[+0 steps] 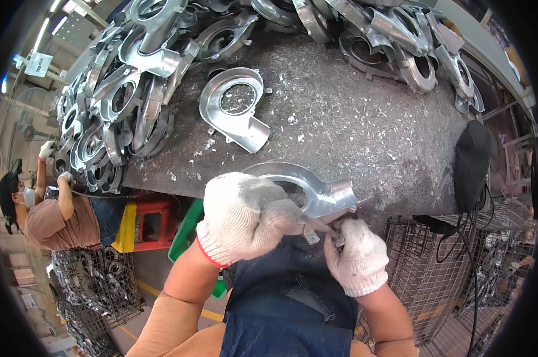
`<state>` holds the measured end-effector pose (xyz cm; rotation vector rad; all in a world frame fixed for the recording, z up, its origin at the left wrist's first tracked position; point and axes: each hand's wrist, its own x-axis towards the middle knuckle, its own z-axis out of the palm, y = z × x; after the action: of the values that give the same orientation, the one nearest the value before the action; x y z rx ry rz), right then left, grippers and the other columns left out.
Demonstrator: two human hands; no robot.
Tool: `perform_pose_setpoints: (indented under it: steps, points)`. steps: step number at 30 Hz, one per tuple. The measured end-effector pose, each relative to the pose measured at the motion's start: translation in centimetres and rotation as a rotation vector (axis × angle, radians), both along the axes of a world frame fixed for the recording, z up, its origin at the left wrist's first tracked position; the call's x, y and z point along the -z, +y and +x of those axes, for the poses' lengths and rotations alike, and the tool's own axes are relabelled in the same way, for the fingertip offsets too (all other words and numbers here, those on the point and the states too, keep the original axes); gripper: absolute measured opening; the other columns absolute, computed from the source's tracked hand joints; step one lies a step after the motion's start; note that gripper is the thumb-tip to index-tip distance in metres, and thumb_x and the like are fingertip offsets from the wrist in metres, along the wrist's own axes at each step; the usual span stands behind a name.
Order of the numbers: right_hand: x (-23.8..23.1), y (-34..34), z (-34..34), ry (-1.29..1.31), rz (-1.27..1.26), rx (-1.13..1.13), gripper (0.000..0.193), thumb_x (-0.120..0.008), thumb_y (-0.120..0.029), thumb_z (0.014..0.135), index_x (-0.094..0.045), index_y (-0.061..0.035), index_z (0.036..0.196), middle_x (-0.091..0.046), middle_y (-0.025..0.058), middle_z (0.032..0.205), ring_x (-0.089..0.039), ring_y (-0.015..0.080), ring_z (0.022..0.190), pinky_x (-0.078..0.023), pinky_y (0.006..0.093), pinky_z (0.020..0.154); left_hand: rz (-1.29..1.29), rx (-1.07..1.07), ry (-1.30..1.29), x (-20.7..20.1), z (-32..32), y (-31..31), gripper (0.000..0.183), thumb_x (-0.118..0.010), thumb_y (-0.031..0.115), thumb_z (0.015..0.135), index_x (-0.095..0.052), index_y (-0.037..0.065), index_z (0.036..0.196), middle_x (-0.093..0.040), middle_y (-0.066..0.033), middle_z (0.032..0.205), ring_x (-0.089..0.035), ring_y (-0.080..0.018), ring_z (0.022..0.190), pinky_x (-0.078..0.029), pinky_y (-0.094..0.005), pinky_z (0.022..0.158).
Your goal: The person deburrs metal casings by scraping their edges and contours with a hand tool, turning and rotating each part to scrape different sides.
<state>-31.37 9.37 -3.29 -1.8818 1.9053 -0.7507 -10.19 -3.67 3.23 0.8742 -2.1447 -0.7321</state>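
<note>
A shiny metal blower housing (316, 193), a ring with a short spout, lies at the table's near edge in front of me. My left hand (245, 217), in a white knit glove, grips the near left side of its ring, fingers closed. Beside the spout's near edge is my right hand (358, 256), also gloved, with its fingers curled together. A thin pointed piece shows close to those fingers; whether they hold it, I cannot tell. Farther off, a second blower housing (254, 131) lies flat, its spout toward me.
Many metal housings (126, 98) are heaped at the left and far side of the dark table (340, 119), strewn with metal shavings. A black cloth-like thing (472, 166) hangs at right above cables. Wire cages (426, 256) stand below. A co-worker (63, 208) works at left.
</note>
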Motion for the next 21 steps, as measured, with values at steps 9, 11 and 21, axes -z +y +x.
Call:
perform_pose_setpoints:
  steps: [9,11,21]
  points:
    - [-0.4,0.6,-0.1,-0.363,0.242,-0.046,0.015,-0.08,-0.012,0.094,-0.069,-0.0029,0.098,-0.076,0.0138,0.08,-0.078,0.0288,0.068,-0.06,0.0371,0.061,-0.132,-0.052,-0.009,1.9,0.6,1.0,0.025,-0.066,0.016,0.088,-0.068,0.011,0.065,-0.066,-0.0088,0.063,-0.068,-0.0356,0.059,-0.055,-0.041,0.06]
    - [-0.8,-0.4,-2.7,-1.031,0.967,-0.318,0.012,-0.077,-0.006,0.095,-0.067,-0.0006,0.097,-0.072,0.0129,0.076,-0.07,0.0262,0.058,-0.054,0.0373,0.051,-0.115,-0.076,-0.051,1.5,0.2,1.9,0.022,-0.077,0.024,0.084,-0.069,0.013,0.066,-0.064,-0.007,0.063,-0.065,-0.0331,0.057,-0.051,-0.0416,0.058]
    - [4.9,2.9,-2.9,-0.697,0.469,0.29,0.014,-0.074,-0.011,0.1,-0.067,-0.0044,0.109,-0.072,0.0097,0.074,-0.071,0.0216,0.063,-0.057,0.0375,0.061,-0.115,-0.14,-0.018,9.4,-5.2,5.3,0.022,-0.075,0.032,0.095,-0.079,0.01,0.094,-0.068,-0.0047,0.072,-0.068,-0.0299,0.064,-0.053,-0.0427,0.063]
